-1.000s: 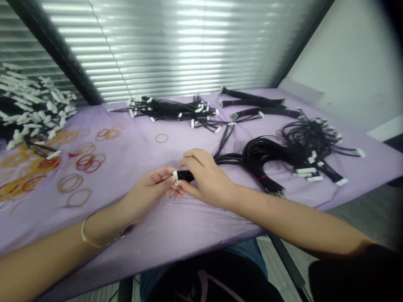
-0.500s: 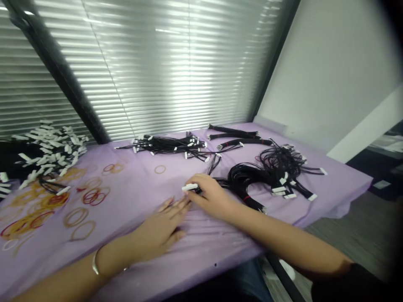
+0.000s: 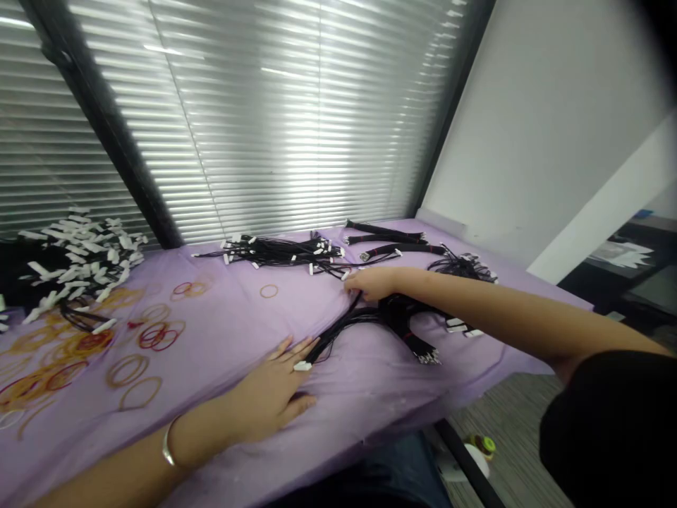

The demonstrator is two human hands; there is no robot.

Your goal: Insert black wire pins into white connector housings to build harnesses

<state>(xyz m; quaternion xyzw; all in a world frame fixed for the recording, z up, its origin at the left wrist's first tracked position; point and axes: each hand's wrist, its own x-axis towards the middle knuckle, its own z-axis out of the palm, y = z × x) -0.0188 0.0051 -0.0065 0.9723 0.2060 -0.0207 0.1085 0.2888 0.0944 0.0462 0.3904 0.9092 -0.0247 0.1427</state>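
My left hand [image 3: 272,395] lies flat on the purple table cover [image 3: 233,331], fingers stretched out. Its fingertips are beside a white connector [image 3: 302,366] at the end of a bundle of black cables [image 3: 343,323]. Farther up the table, my right hand [image 3: 370,282] has its fingers closed around a black cable [image 3: 355,303]. A small white connector [image 3: 346,275] shows at its fingertips. Under my right forearm, a thick curved cable bundle [image 3: 417,346] with bare metal ends is partly hidden.
Rubber bands [image 3: 127,370] lie scattered on the left. At the far left is a heap of cables with white connectors [image 3: 79,247]. Loose cables [image 3: 280,250] and several tied bundles [image 3: 402,250] lie along the back, near the window blinds [image 3: 296,127].
My right hand has left the connector beside my left hand and moved up and right to the cable behind. My left hand stays nearly in place; the white connector now lies by its fingers.
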